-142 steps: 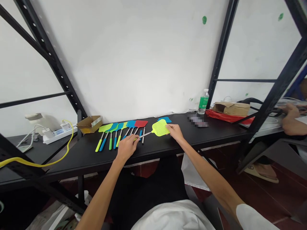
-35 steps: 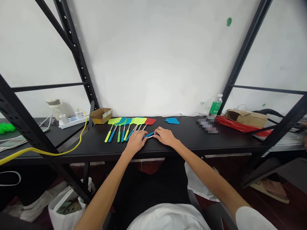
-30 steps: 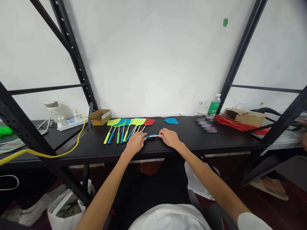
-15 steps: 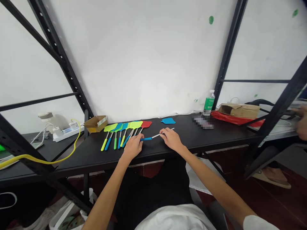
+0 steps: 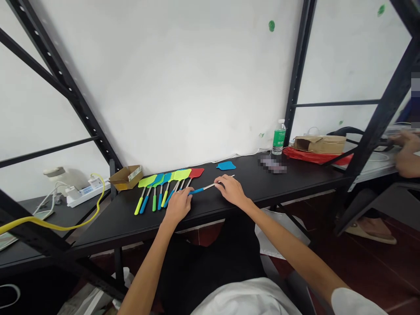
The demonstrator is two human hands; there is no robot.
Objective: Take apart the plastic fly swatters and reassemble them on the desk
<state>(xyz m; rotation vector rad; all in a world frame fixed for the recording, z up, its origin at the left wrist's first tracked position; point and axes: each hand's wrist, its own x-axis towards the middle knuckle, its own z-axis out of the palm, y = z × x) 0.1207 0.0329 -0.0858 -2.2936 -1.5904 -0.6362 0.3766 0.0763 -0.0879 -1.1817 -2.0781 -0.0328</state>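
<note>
A metal rod with a blue handle (image 5: 197,190) lies crosswise between my hands, low over the black tabletop. My left hand (image 5: 179,204) is closed around the handle end. My right hand (image 5: 231,189) pinches the rod's thin metal part, and its tip pokes out beyond the fingers. Behind my right hand, a loose blue fly swatter head (image 5: 226,166) lies flat on the table. To the left, several fly swatters with yellow-green, blue and green handles lie in an overlapping row, among them a red fly swatter head (image 5: 197,173) at the right end. My left hand covers some of their handles.
A small open cardboard box (image 5: 126,177) stands at the table's left end, near a white power strip (image 5: 87,192) and a yellow cable (image 5: 97,209). At the right are a water bottle (image 5: 279,138), a blurred-out item (image 5: 273,164) and a red bag (image 5: 311,155) under a box. Another person's hand (image 5: 408,144) shows far right.
The view has turned slightly, so everything sits a little further left. The rod slants up a bit more toward my right hand. Both hands keep their hold.
</note>
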